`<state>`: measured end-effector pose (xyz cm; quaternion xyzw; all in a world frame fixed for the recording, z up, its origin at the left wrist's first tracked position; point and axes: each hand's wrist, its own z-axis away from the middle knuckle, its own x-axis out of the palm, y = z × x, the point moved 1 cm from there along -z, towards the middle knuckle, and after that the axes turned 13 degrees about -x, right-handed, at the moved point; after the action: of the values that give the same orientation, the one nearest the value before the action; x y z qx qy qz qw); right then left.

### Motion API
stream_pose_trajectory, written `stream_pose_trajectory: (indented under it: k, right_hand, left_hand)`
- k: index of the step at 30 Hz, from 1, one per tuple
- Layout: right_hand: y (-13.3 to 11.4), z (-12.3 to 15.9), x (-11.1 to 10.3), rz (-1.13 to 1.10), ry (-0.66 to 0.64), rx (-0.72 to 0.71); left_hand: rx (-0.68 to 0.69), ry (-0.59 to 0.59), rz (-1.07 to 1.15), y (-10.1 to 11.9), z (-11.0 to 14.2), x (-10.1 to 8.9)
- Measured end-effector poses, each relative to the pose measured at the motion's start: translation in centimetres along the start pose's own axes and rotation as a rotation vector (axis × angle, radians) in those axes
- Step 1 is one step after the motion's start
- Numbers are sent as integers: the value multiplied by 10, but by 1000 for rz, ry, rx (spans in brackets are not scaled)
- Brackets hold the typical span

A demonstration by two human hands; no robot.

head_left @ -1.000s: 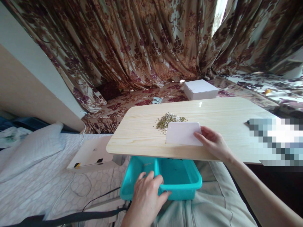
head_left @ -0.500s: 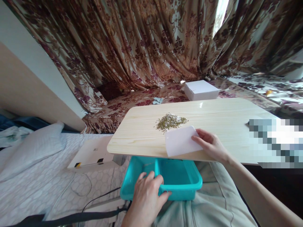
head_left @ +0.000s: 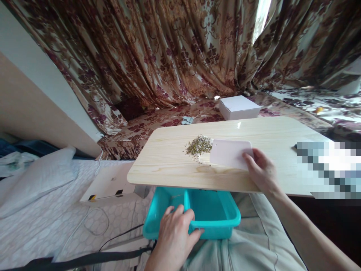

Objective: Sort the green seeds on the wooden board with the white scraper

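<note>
A small heap of green-brown grains (head_left: 199, 145) lies on a pale wooden tabletop (head_left: 169, 162). My right hand (head_left: 261, 171) grips a white plastic scraper card (head_left: 230, 154) by its right edge; the card stands on the tabletop with its left edge touching the heap's right side. Below the table's near edge, on my lap, sits a turquoise two-compartment tray (head_left: 214, 212). My left hand (head_left: 175, 237) is closed over the tray's front rim, thumb along the outside.
A white box (head_left: 239, 106) sits behind the table on floral fabric. A flat white box (head_left: 108, 184) and a pillow (head_left: 36, 177) lie on the bed at left, with dark cables (head_left: 118, 235) near my left hand. Patterned curtains (head_left: 169, 49) hang behind.
My right hand carried the scraper from the table's near edge, in front of the heap, up and right to the heap's right side. The left hand and tray stayed still.
</note>
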<state>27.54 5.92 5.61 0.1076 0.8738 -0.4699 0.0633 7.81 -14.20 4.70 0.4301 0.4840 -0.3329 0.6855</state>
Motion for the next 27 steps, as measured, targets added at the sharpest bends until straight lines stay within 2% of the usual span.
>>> stream_pose_trajectory:
  k: [7, 11, 20, 27]
  right_hand:
    - [-2, 0, 0, -21, -57, -9]
    - [-3, 1, 0, -78, -41, 3]
    - [-4, 1, -1, -50, -29, -11]
    - [3, 3, 1, -81, -78, 3]
  left_hand:
    - [-12, -2, 5, 0, 0, 2]
    - [-12, -1, -2, 1, 0, 1]
    - [-10, -4, -7, 3, 1, -1]
    - [-6, 5, 6, 1, 1, 1]
